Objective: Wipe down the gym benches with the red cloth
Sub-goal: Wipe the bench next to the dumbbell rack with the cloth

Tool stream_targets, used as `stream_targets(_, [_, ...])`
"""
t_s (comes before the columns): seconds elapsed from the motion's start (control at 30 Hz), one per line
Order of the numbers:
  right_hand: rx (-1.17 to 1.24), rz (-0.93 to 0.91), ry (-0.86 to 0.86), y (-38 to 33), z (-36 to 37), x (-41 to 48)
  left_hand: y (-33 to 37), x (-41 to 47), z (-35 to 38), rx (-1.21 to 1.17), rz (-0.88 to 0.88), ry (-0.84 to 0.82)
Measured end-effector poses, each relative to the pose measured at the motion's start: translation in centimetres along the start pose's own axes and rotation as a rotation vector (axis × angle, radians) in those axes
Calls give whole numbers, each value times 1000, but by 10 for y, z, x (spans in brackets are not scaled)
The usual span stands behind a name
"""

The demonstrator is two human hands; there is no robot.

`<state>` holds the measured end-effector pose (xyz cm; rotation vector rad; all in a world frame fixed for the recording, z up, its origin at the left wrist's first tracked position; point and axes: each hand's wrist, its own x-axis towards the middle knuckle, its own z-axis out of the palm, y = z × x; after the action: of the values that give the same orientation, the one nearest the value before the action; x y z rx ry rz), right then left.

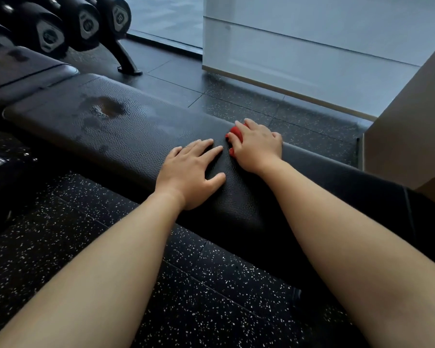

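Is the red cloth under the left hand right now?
No, the crumpled red cloth is bunched under the right hand, while the left hand lies flat and empty on the black textured leather bench pad.

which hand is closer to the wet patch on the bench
Left. The left hand lies flat on the bench, nearer the wet patch; the right hand, bunching the red cloth, sits farther.

Black speckled rubber floor (60,247); a dumbbell rack (126,56) stands far left, beside a window (166,16) and white wall (312,46).
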<state>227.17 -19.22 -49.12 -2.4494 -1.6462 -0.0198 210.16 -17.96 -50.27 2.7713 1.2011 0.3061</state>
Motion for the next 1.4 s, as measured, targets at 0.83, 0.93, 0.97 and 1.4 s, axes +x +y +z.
stream_targets(0.83, [-5,35,78,11,-13,-146,1,-2,-5,59,28,-140])
stream_targets(0.93, [36,-65,163,9,-10,-173,-10,-3,-14,8,108,-179])
stream_targets(0.97, [31,-99,185,9,-9,-180,-17,-5,-17,-8,118,-162])
stream_targets(1.4, [2,-171,-25,-46,-7,-100,-69,10,-21,33,52,-34])
